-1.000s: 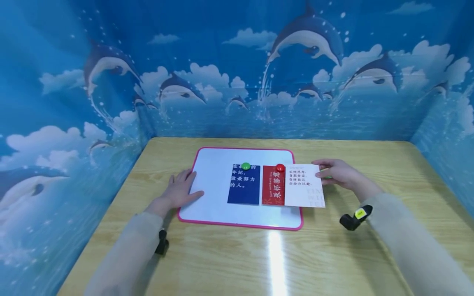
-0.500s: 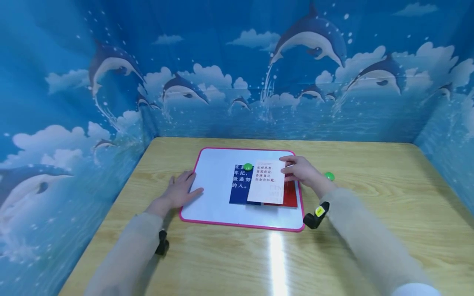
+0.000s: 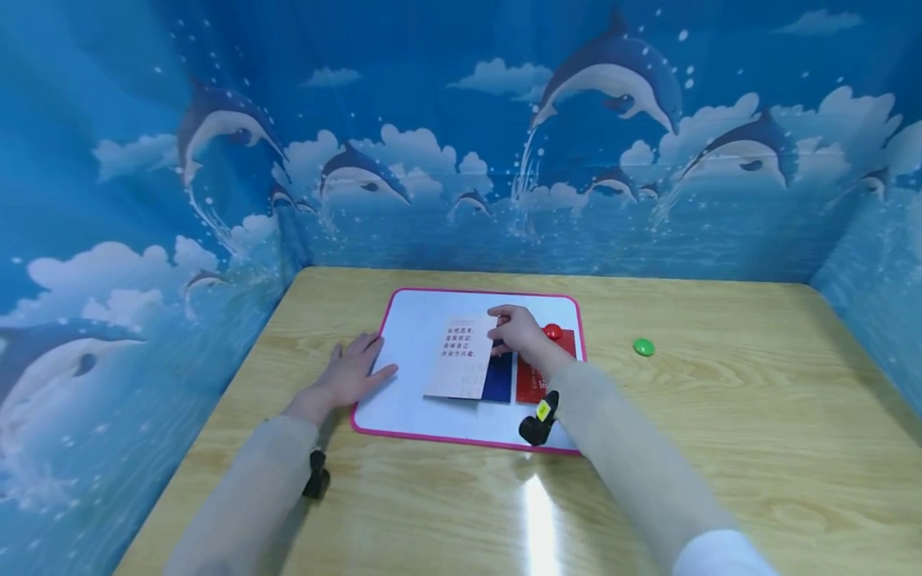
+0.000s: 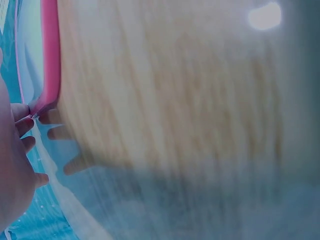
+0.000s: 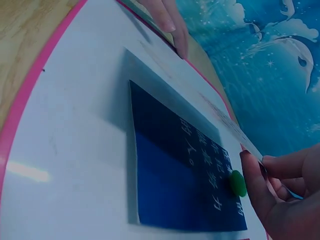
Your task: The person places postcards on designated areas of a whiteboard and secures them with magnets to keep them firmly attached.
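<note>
My right hand (image 3: 520, 332) pinches the edge of a white card (image 3: 459, 368) printed with dark characters. That card is held above the pink-rimmed whiteboard (image 3: 399, 336), partly covering a blue card (image 3: 499, 382). In the right wrist view, a green round magnet (image 5: 238, 183) sits on the blue card near its edge; the raised white card is seen almost edge-on. Beside the blue card lies a red card (image 3: 531, 386) with a red magnet (image 3: 553, 330) on it, partly hidden by my right arm. My left hand (image 3: 349, 373) rests on the board's left edge, fingers extended.
Another green magnet (image 3: 644, 347) lies on the wooden table (image 3: 706, 400), right of the board. A blue dolphin-print curtain (image 3: 432, 232) encloses the back and sides of the table. Both wrists wear small black cameras.
My right hand has carried the white card leftward, from the board's right edge, past the red card, to over the blue one. A green magnet stayed behind on the table. My left hand kept still.
</note>
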A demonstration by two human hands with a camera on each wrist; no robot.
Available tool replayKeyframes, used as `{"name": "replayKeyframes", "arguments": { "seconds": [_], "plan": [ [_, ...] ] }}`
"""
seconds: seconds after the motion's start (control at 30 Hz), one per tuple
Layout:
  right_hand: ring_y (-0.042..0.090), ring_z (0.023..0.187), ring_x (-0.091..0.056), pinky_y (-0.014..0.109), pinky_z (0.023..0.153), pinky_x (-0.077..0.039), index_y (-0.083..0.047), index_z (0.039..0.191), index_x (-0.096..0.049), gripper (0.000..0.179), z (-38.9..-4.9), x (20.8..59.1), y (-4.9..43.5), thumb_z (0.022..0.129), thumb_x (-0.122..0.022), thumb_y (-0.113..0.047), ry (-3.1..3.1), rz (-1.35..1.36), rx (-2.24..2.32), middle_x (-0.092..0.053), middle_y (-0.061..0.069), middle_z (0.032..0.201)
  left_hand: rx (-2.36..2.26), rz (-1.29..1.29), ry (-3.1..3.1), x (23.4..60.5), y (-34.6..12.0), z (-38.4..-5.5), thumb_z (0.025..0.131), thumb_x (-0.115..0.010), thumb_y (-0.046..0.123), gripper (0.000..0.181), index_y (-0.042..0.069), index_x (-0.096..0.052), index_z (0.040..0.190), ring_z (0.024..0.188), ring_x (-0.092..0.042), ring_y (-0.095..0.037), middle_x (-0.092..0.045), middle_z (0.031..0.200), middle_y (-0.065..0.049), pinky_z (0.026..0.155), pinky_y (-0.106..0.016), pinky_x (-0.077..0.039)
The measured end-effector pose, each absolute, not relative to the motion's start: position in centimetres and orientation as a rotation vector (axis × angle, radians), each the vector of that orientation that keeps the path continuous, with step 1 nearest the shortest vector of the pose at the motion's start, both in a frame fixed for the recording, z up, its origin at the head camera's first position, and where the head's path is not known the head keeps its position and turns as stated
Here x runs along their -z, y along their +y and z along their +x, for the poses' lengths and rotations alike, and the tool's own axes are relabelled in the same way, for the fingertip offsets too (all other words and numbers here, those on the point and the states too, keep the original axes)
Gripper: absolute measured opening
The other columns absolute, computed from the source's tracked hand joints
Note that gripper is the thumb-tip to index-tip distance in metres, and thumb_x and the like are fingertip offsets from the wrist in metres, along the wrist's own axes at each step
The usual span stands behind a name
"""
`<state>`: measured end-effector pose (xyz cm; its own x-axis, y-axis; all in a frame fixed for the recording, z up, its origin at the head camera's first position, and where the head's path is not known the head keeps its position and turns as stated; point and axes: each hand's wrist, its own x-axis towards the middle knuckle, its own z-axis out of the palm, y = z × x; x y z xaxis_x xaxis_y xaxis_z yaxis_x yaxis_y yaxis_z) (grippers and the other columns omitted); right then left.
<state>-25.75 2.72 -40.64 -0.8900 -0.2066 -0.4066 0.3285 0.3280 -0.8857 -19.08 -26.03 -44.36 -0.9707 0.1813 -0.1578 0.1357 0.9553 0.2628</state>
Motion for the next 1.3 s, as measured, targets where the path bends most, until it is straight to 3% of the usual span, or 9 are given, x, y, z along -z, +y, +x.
{"name": "replayKeyframes", "arguments": {
  "seconds": [0.37,0.53,0.67,0.83,0.97,1.3],
  "plan": [
    [0.019,0.081,-0.058,0.027,0.062,-0.057,-0.005,0.139,-0.043,0.051,-25.6,40.9,0.5,0.090,-0.054,0.003,2.124,0.075,1.560,-0.040,0.007,0.093,-0.368,0.226,2.913,44.3,-25.9,-19.1,0.094,-0.040,0.054,0.075,0.003,-0.024,0.147,0.144,-0.012,-0.036,-0.020,0.155,-0.017,0.112,-0.063,-0.004],
    [0.021,0.083,-0.060,0.026,0.060,-0.057,-0.005,0.141,-0.040,0.050,-25.6,40.8,0.3,0.092,-0.052,-0.002,2.115,0.079,1.568,-0.047,0.014,0.110,-0.351,0.218,2.914,44.3,-25.8,-19.2,0.094,-0.040,0.054,0.075,0.003,-0.025,0.147,0.144,-0.013,-0.037,-0.021,0.154,-0.018,0.112,-0.064,-0.005],
    [0.026,0.096,-0.062,0.028,0.061,-0.057,-0.003,0.142,-0.036,0.049,-25.7,40.6,0.3,0.097,-0.049,-0.016,2.074,0.086,1.576,-0.052,0.021,0.126,-0.351,0.206,2.908,44.3,-25.7,-19.2,0.094,-0.040,0.054,0.075,0.003,-0.025,0.147,0.144,-0.012,-0.036,-0.021,0.155,-0.017,0.112,-0.063,-0.004],
    [0.032,0.115,-0.055,0.028,0.064,-0.058,-0.001,0.144,-0.030,0.057,-25.5,39.8,0.4,0.099,-0.045,-0.033,1.996,0.138,1.592,-0.046,0.023,0.135,-0.350,0.214,2.907,44.3,-25.8,-19.1,0.094,-0.040,0.054,0.075,0.003,-0.024,0.147,0.144,-0.011,-0.037,-0.020,0.155,-0.018,0.112,-0.063,-0.004],
    [0.033,0.126,-0.047,0.031,0.071,-0.058,0.001,0.146,-0.024,0.064,-25.1,39.4,0.1,0.099,-0.043,-0.037,1.931,0.171,1.647,-0.038,0.023,0.142,-0.353,0.223,2.915,44.2,-25.9,-19.0,0.094,-0.040,0.053,0.075,0.002,-0.025,0.147,0.144,-0.012,-0.037,-0.021,0.154,-0.018,0.112,-0.063,-0.004],
    [0.032,0.132,-0.041,0.039,0.089,-0.053,-0.001,0.148,-0.018,0.068,-25.0,39.5,-0.7,0.098,-0.042,-0.040,1.863,0.157,1.701,-0.034,0.021,0.146,-0.354,0.239,2.927,44.3,-25.9,-19.0,0.094,-0.042,0.052,0.074,0.001,-0.026,0.146,0.143,-0.013,-0.039,-0.023,0.154,-0.019,0.111,-0.065,-0.006]
  ]
}}
